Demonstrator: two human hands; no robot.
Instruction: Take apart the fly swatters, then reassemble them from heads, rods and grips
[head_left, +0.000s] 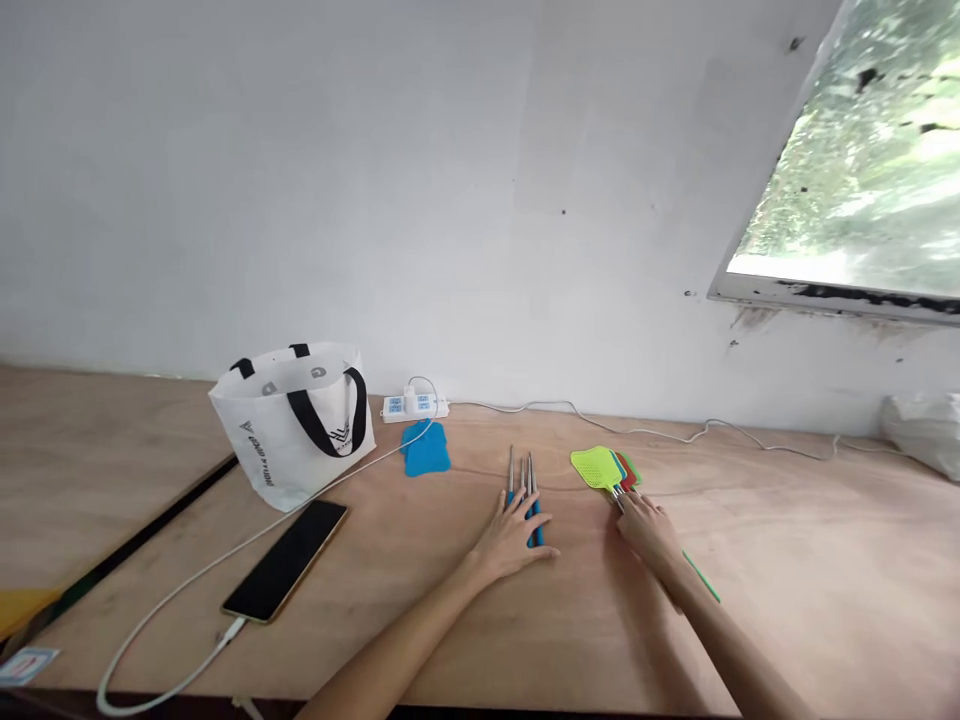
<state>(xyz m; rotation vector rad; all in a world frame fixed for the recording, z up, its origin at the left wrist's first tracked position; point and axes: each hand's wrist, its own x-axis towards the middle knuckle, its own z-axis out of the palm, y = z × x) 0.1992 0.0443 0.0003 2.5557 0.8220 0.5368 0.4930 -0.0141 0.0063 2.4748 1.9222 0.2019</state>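
My left hand (511,535) lies with its fingers spread over several slim tools with blue handles (538,530) and thin pointed metal shafts, side by side on the table; their exact kind I cannot tell. To the right, my right hand (646,525) is closed over the metal shafts of several fly swatters, its fingertips partly hidden. The yellow-green fly swatter head (596,467) is on top, with blue, red (628,470) and green heads fanned out behind it. A green handle (703,577) sticks out beside my right forearm.
Blue flat pieces (427,450) lie before a white power strip (414,405) at the wall. Left stand a white bag (300,440) and a black phone (289,560) on a white charging cable (176,590). A thin cord (637,431) runs along the wall toward a pale bag (924,430).
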